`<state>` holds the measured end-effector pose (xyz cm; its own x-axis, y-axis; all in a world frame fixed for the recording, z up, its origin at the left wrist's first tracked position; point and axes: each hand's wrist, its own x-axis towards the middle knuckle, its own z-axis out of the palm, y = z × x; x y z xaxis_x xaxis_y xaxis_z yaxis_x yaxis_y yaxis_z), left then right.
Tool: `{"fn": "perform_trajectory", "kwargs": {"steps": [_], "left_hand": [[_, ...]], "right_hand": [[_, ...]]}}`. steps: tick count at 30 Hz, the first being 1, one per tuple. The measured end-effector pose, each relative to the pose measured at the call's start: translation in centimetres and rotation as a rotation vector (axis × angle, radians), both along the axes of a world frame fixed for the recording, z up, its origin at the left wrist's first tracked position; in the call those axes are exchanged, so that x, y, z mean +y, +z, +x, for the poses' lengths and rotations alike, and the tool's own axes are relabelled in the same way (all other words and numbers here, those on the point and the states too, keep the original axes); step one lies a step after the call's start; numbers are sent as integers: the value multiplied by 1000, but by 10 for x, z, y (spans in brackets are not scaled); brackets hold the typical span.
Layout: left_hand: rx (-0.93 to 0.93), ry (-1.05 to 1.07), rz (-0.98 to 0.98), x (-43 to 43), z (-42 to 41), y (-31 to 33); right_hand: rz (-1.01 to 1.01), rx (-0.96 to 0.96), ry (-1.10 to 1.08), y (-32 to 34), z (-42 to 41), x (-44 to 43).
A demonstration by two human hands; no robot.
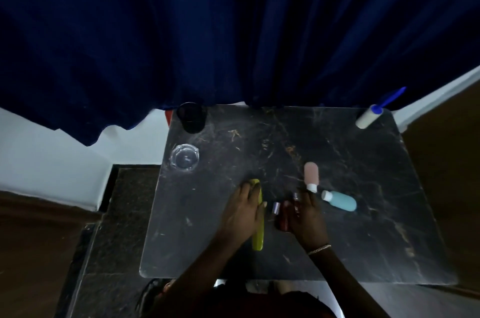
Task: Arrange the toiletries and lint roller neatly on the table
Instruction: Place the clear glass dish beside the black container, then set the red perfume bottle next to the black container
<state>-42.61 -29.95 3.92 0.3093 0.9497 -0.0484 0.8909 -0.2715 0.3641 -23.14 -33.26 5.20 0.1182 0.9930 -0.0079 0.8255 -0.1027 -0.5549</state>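
Note:
On the dark marble table (363, 252) my left hand (244, 213) lies over a long yellow-green case (258, 237) and grips its upper part. My right hand (307, 219) is closed around a small dark red bottle (283, 221) with a silver cap (276, 207), and a second small bottle top shows above the fingers. A pink travel bottle (311, 174) with a white cap lies just beyond my right fingertips. Lying to its right is a teal travel bottle (342, 200). The lint roller (370, 116), white with a blue handle, rests at the far right corner.
A black mesh cup (191, 117) stands at the far left corner, and a clear glass ashtray (185, 156) sits in front of it. A dark blue curtain (233, 32) hangs behind the table. White wall and dark floor lie to the left.

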Motion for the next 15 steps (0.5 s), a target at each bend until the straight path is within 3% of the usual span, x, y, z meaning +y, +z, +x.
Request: {"fn": "perform_trajectory", "kwargs": {"steps": [2,5,15], "left_hand": [[-61,65,-179,-9,27,2],[-172,171,-375,-21,64,3],[-96,524,-569,-47,128,-7]], "right_hand": [[-27,99,-128,-3,17,-10],[-230,250,-257,-5,43,-18],[-530,276,-4,-10,78,-3]]}}
